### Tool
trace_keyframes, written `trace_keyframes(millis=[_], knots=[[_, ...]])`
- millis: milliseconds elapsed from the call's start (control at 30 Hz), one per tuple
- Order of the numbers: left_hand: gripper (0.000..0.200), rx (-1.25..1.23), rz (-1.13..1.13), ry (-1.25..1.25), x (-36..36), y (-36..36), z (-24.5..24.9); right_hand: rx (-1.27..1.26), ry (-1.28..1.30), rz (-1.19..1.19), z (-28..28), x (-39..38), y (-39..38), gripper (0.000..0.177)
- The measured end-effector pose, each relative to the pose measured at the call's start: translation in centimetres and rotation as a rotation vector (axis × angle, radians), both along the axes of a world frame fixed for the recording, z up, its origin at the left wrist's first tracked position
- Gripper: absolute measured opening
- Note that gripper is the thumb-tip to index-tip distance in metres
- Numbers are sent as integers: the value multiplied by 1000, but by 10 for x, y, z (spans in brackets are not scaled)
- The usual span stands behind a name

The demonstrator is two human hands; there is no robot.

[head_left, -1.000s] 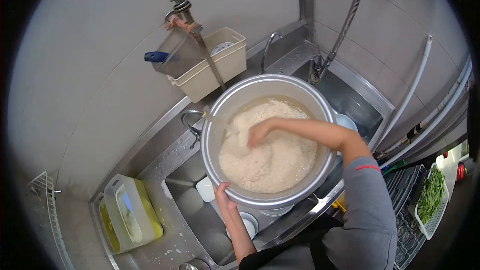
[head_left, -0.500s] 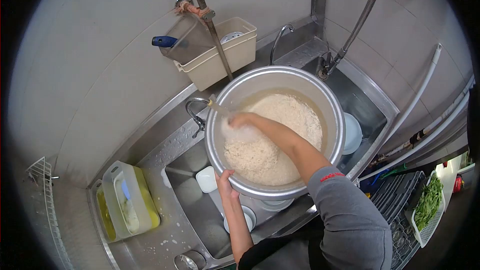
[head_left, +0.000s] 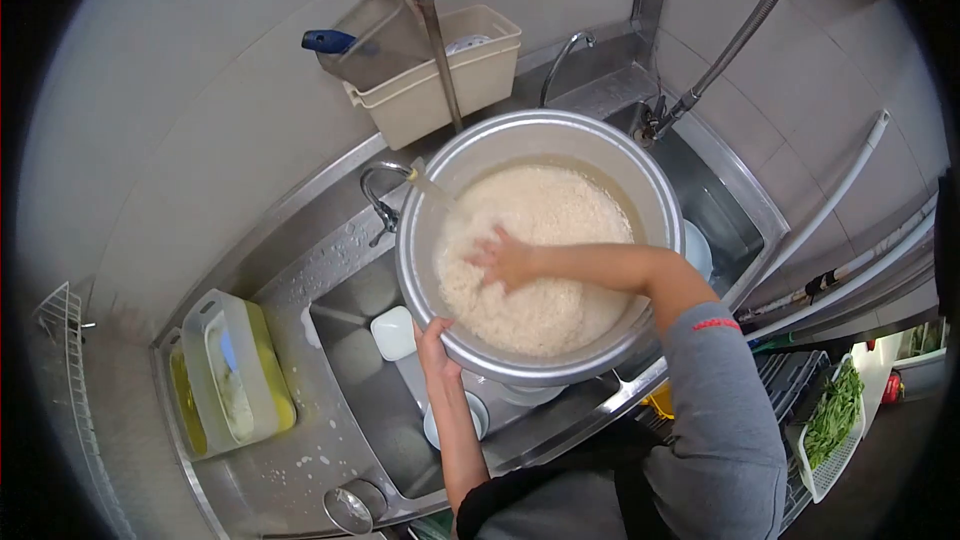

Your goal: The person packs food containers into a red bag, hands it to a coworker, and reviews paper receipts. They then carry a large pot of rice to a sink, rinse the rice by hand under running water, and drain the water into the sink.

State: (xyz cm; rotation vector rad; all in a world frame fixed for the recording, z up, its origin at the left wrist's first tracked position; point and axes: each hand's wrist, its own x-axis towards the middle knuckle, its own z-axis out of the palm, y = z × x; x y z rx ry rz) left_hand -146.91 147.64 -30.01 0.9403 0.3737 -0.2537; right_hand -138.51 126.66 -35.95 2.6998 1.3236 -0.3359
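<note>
A large round metal pot (head_left: 668,240) is tilted over the sink, with pale rice (head_left: 560,205) under cloudy water inside. My right hand (head_left: 508,260) reaches into the pot, its fingers spread at the surface of the rice. Gripping the near left rim of the pot is my left hand (head_left: 438,348), fingers wrapped over the edge. From the faucet (head_left: 385,195) at the pot's left, a short hose end points inside, and water seems to run from it.
Small white bowls (head_left: 393,333) sit in the sink (head_left: 350,360). At left stands a yellow-and-clear bin (head_left: 240,370); a beige bin (head_left: 440,90) is behind the pot. A metal cup (head_left: 350,508) lies near the front edge. Green vegetables fill a white basket (head_left: 822,480) at right.
My right hand has moved from beside the water stream towards the near side of the pot, its fingers now spread. My left hand keeps its hold on the rim.
</note>
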Motion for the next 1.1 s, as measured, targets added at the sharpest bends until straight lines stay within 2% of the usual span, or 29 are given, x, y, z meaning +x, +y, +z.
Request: trace_keyframes(millis=[100, 133, 167, 200, 233, 300, 400, 433, 500, 600, 667, 733, 800, 900, 1000, 1067, 1100], knots=[[57, -3, -5, 3, 2, -1, -1, -310, 152, -191, 7, 51, -2, 59], [56, 1, -1, -9, 3, -1, -2, -323, 21, -281, -11, 64, -12, 62], [55, 5, 4, -20, 4, -1, -5, -337, -108, -368, -6, 68, -16, 65], [54, 9, 11, -29, 4, 0, -8, -373, 9, -476, 3, 77, -26, 68], [55, -2, 11, -25, 5, 2, -12, -413, 130, -581, 37, 77, -31, 71], [56, -30, 14, -18, 5, 6, -18, -206, 168, -737, 30, 80, -72, 79], [54, -89, 31, 10, 5, 7, -24, 87, 371, -945, 25, 67, -123, 80], [54, -83, 35, 6, 4, 7, -23, 193, 540, -1036, 28, 52, -131, 82], [53, -73, 47, -4, 5, 4, -20, 258, 847, -1020, 45, 15, -132, 87], [52, -23, 46, -3, 4, -2, -2, 95, 1119, -763, 107, -45, -95, 93], [49, 0, 52, -30, 6, -1, -6, 133, 867, -404, 72, -68, -81, 90], [49, 24, 47, -68, 8, -2, -6, -66, 396, -147, 11, -79, -52, 73], [50, 47, 37, -112, 8, -2, -3, -82, 250, 7, 11, -74, -25, 65], [51, 173, 121, -119, 5, -7, 4, -46, 133, 69, -10, -29, -7, 40], [54, 173, 75, -142, 5, -5, 6, -69, -9, -45, -39, 18, -2, 34], [52, 189, 65, -123, 6, -5, 6, 4, -93, -149, -40, 44, -9, 39], [52, 197, 60, -113, 6, -4, 6, -72, -39, -282, -38, 59, -11, 45]])
